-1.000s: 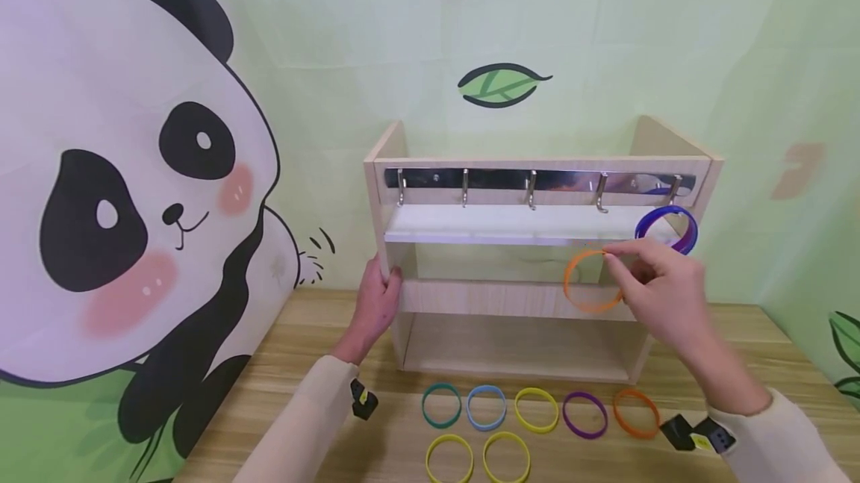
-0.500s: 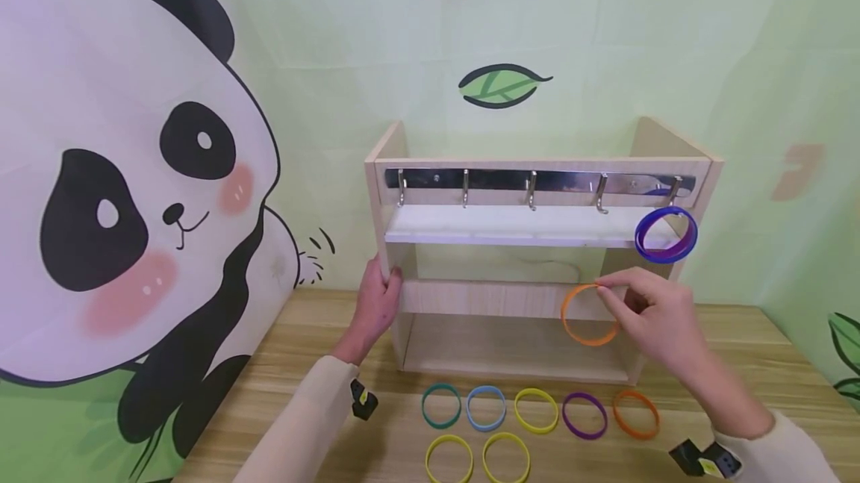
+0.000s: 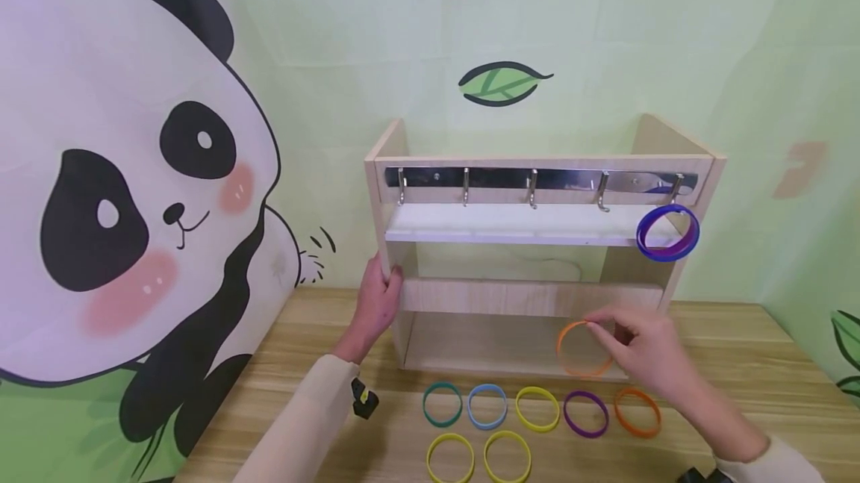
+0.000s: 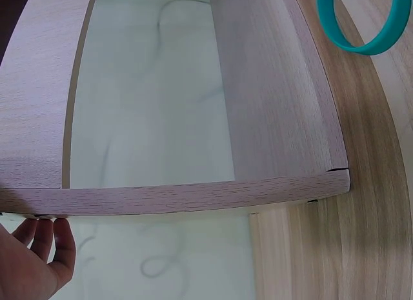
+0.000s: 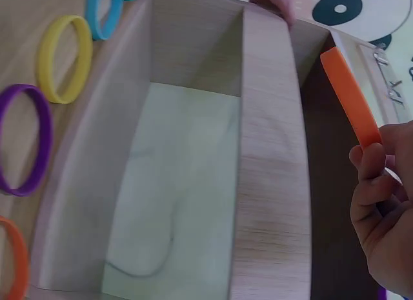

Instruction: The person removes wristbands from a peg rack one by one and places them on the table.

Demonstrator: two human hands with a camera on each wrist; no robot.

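My right hand (image 3: 645, 348) pinches an orange silicone wristband (image 5: 352, 99) by its edge between thumb and fingers. The band hangs upright in front of the lower compartment of a light wooden shelf rack (image 3: 470, 296). My left hand (image 3: 378, 300) grips the rack's left side panel; in the left wrist view its fingertips (image 4: 64, 232) touch the panel edge. A metal strip with several hooks (image 3: 534, 189) runs along the rack's top front. From the rightmost hook hang blue and purple wristbands (image 3: 642, 244); I cannot tell how many.
On the wooden table (image 3: 732, 363) before the rack lie a teal wristband (image 3: 425, 412), a light blue one (image 3: 469, 410), several yellow ones (image 3: 518, 414), a purple one (image 3: 567, 419) and another orange one (image 3: 619, 416). Behind stands a panda-printed backdrop (image 3: 336, 95).
My right hand has lowered the orange wristband from beside the hanging bands to the front of the lower compartment. The left hand keeps its hold on the rack.
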